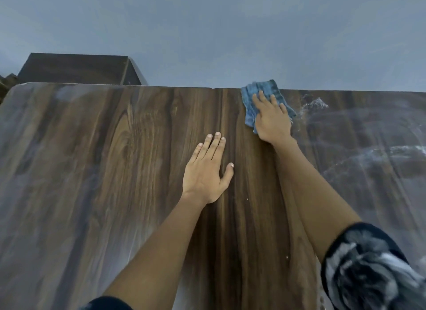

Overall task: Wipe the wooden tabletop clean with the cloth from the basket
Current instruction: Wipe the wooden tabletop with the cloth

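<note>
The dark wooden tabletop point(115, 171) fills the view, with pale dusty smears on its left part and white streaks on its right part. A blue cloth point(261, 90) lies at the table's far edge, right of centre, part of it reaching over the edge. My right hand point(272, 118) presses flat on the cloth with straight fingers. My left hand point(207, 169) rests flat on the bare wood near the middle, fingers spread and straight, apart from the cloth. The basket is out of view.
A dark wooden cabinet point(76, 68) stands behind the table's far left corner. A grey floor or wall point(230, 33) lies beyond the far edge. White residue point(315, 103) marks the wood right of the cloth.
</note>
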The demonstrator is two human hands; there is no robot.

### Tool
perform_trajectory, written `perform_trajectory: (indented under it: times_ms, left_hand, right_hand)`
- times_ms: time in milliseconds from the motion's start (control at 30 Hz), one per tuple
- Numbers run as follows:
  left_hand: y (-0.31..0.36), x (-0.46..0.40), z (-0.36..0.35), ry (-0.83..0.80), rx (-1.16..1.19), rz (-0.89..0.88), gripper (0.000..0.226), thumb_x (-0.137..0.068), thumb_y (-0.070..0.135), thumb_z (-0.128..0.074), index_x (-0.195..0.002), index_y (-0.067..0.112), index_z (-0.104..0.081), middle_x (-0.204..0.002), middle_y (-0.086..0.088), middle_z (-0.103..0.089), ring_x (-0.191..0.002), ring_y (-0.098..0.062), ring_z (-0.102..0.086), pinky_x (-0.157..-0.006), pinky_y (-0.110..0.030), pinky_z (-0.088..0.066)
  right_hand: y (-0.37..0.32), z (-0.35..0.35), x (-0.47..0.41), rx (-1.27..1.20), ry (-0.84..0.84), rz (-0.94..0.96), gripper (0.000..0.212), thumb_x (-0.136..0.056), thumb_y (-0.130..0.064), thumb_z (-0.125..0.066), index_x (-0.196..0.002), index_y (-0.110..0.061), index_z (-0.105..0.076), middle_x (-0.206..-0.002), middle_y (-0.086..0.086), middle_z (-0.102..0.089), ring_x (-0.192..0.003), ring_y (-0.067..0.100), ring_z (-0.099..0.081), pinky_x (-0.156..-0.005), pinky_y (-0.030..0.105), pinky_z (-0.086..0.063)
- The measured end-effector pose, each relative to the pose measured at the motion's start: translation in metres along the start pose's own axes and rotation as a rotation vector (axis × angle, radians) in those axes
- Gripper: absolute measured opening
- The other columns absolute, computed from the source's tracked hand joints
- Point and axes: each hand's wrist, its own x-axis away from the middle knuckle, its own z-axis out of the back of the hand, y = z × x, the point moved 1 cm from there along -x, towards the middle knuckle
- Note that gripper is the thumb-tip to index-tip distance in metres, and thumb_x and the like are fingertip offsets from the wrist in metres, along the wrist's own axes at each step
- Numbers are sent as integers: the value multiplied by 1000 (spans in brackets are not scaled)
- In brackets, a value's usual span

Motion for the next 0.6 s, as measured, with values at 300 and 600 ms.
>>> perform_trajectory:
  times_ms: [300,600]
  left_hand:
    - [1,0,0,0,-3,4,62,-94,45,-25,-147,15,-14,-156,0,-10,-143,-12,-2,-116,-28,-1]
    - [1,1,0,4,20,12,62,-95,45,-27,-147,15,-13,-156,1,-9,-143,-11,-1,-117,-30,-4]
  right_hand:
    - [-48,-14,-5,0,23,192,53,-97,-12,-33,-149,-19,-21,-157,0,-17,-145,24,-8,-116,40,-8]
    - [-12,-15,55,4,14,222,53,-97,-17,-31,-149,-23,-20,-156,-4,-19,-145,18,-12,-117,37,-8]
